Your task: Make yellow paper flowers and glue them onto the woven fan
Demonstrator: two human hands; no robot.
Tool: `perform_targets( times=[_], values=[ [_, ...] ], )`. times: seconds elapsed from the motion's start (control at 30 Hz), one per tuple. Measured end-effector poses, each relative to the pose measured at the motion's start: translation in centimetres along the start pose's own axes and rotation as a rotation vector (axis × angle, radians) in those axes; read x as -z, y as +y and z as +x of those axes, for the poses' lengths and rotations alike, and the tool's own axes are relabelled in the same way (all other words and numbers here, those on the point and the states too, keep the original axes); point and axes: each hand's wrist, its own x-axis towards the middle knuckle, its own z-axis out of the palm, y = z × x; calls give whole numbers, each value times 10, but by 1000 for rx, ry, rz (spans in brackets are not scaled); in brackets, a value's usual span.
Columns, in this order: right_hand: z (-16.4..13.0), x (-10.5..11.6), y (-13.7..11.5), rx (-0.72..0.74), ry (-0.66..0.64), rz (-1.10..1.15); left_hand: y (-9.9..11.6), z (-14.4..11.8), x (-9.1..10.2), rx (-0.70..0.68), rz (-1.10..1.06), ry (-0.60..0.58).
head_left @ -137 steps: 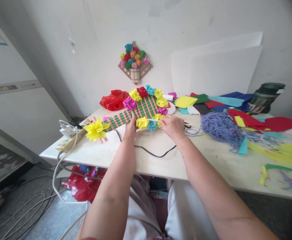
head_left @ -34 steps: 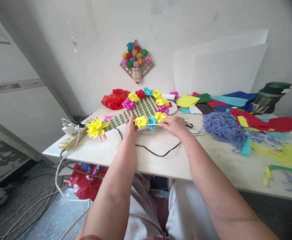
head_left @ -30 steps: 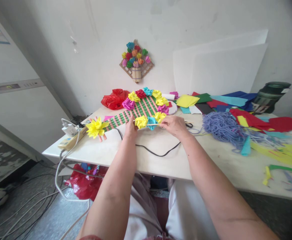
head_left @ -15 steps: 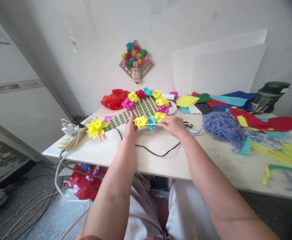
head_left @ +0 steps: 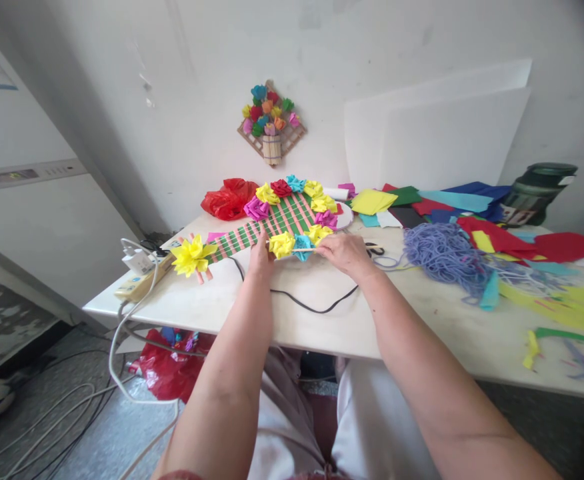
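A guitar-shaped craft point(head_left: 292, 212), made of green strips crossed by pinkish sticks, lies tilted over the table. Crumpled paper flowers in yellow, red, blue and magenta edge its wide end, and a large yellow flower point(head_left: 192, 257) sits at the narrow end. My left hand point(head_left: 261, 257) is closed on the craft's near edge, left of a yellow flower point(head_left: 282, 245). Between finger and thumb, my right hand point(head_left: 346, 253) pinches a thin wooden stick point(head_left: 297, 250). The stick runs leftward across the near flowers, in front of a blue flower point(head_left: 303, 241). My right fingertips are partly hidden.
Purple yarn point(head_left: 439, 257) and coloured paper sheets point(head_left: 375, 201) lie to the right, with scissors point(head_left: 375, 249) beside my right hand. A dark bottle point(head_left: 539, 193) stands at the back right. A power strip point(head_left: 137, 285) sits at the left edge; a black cable point(head_left: 317, 311) crosses the table.
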Motion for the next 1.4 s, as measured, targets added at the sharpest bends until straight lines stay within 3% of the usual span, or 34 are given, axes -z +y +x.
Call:
perform_targets(
  times=[0.33, 0.63, 1.03, 1.4],
  values=[
    [1, -4, -3, -11, 98, 40, -1, 1, -1, 4, 26, 18],
    [1, -3, -4, -27, -29, -14, -4, 7, 3, -7, 51, -4],
    [1, -8, -5, -5, 102, 27, -5, 6, 3, -15, 49, -7],
    [0, -3, -17, -14, -65, -18, -1, 1, 0, -8, 46, -22]
  ],
)
